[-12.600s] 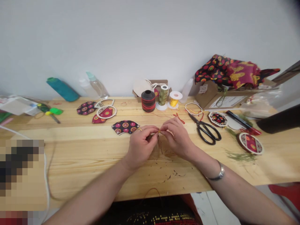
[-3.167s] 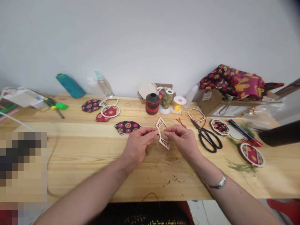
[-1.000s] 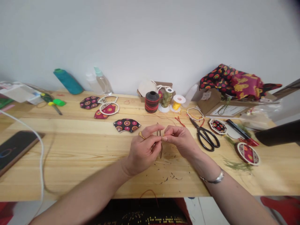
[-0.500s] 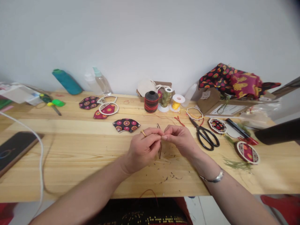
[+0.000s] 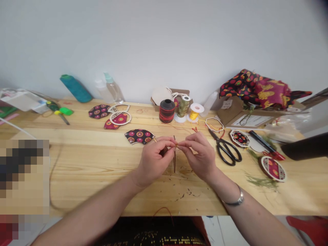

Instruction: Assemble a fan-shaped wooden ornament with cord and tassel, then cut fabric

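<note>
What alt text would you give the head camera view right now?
Two hands meet above a wooden table: the left hand and right hand pinch a small thin piece between them. Scissors lie to its right; thread spools stand behind.

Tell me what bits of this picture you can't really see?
Head view:
Thin dark strip pinched between left hand and right hand: edge-on, fingers cover its middle, so its shape is unclear.
Pixelated square patch on the pale wooden table: blur hides whatever lies there.
Black slanted object: cut off by right edge.
White printed sheet on the brown cardboard box: writing too small.
</note>
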The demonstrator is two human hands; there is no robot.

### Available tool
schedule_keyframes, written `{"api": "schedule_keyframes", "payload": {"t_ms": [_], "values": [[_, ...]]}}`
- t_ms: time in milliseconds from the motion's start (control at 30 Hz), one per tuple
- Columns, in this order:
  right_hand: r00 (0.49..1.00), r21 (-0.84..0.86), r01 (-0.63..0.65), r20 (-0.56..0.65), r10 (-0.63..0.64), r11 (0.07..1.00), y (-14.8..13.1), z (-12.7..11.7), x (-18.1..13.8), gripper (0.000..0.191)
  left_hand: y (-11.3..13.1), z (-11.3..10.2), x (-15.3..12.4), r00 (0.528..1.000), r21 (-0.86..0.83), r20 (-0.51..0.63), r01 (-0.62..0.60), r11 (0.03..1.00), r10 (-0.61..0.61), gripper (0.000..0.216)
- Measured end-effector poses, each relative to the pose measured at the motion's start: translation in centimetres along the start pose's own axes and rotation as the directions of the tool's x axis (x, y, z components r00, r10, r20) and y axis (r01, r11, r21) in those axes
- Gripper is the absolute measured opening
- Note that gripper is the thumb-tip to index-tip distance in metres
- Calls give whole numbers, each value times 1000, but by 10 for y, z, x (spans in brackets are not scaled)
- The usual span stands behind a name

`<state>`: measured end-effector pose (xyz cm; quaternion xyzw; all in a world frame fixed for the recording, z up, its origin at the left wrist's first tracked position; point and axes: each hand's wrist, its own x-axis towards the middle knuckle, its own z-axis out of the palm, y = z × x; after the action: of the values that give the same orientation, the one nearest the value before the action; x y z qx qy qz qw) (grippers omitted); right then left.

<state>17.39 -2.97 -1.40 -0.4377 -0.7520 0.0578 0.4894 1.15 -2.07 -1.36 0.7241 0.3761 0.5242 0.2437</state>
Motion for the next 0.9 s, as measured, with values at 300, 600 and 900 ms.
{"api": "schedule_keyframes", "payload": {"t_ms": [300, 600, 900], "values": [[971, -250, 239, 56, -232, 938, 3, 1, -3, 12, -1, 2, 0, 992, -73, 2, 124, 990, -124, 11], [988, -214, 152, 55, -143, 965, 2, 3, -1, 16, -1, 3, -2, 996, -44, 19, 88, 995, -88, 12], [919, 227, -381, 203, 339, 896, 1, 4, 2, 13, -2, 1, -3, 999, 62, 31, 20, 998, -22, 10]]}}
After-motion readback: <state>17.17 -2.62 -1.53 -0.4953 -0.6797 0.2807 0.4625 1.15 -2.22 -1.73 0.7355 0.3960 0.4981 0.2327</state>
